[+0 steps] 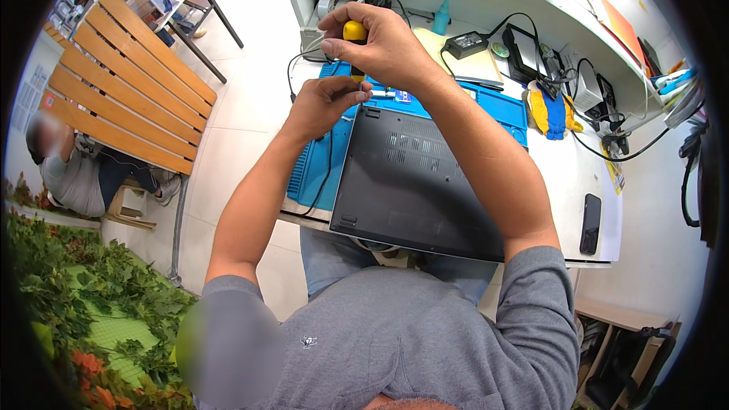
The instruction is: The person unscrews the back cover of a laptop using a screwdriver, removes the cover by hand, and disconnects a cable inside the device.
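My right hand (383, 45) is raised over the far left corner of the laptop, its fingers closed round a screwdriver (355, 31) with a yellow and black handle. Just below, my left hand (325, 106) pinches at the screwdriver's lower end; its fingers hide most of the shaft and the tip. The black laptop (402, 175) lies bottom up, its vents showing, on a blue work mat (313, 175). A small blue item (403, 96) sits at the laptop's far edge, partly hidden by my right arm.
A thin black cable (329, 171) crosses the mat's left side. Farther back are a power adapter (466, 44), a teal bottle (441, 17) and a yellow-blue glove (553, 112). A phone (591, 224) lies at the right. A slatted wooden bench (129, 83) and seated people are off left.
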`<state>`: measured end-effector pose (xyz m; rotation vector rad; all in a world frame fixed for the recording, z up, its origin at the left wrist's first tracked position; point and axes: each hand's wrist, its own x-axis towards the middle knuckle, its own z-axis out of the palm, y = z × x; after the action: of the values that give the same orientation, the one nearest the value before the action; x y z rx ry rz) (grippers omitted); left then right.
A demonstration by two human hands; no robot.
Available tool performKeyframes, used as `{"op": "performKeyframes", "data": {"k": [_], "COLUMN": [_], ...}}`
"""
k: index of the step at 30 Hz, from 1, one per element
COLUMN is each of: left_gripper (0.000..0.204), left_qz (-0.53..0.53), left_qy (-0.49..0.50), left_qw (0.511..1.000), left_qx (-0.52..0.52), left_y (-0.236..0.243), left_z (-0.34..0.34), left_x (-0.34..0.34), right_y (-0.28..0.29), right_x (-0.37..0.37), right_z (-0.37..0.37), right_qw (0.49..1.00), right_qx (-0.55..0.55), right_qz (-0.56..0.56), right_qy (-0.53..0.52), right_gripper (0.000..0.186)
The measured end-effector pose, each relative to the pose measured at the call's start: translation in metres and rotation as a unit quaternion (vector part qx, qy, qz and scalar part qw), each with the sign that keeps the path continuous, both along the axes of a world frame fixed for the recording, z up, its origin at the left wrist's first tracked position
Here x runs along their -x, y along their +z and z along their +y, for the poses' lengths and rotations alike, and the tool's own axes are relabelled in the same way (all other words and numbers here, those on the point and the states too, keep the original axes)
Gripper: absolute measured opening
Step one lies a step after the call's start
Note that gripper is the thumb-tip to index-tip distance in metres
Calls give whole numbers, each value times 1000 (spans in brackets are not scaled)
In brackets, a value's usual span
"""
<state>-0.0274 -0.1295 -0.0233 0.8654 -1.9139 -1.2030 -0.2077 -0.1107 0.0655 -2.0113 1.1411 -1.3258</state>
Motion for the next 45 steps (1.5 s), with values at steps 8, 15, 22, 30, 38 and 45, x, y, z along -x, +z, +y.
{"op": "performKeyframes", "data": {"k": [8,15,22,30,38,45], "left_gripper": [29,24,22,17,16,16], "left_qz": [-44,-79,-54,93,176,117], "left_qy": [37,40,25,19,3,-31], "left_qw": [998,995,988,995,984,992], "left_qx": [32,53,142,43,15,41], "left_y": [0,16,-9,0,4,8], "left_z": [1,12,3,5,19,29], "left_x": [-2,4,-7,1,21,21], "right_y": [-1,-3,-9,-66,-78,-102], "right_x": [-6,0,14,55,61,238], "right_z": [1,1,20,47,67,112], "right_qw": [999,1000,988,981,973,858], "right_qx": [18,22,-45,-90,-143,-152], "right_qz": [-45,-16,-147,167,171,357], "right_qy": [-11,-4,7,-38,-60,-336], "right_gripper": [31,28,33,36,23,24]}}
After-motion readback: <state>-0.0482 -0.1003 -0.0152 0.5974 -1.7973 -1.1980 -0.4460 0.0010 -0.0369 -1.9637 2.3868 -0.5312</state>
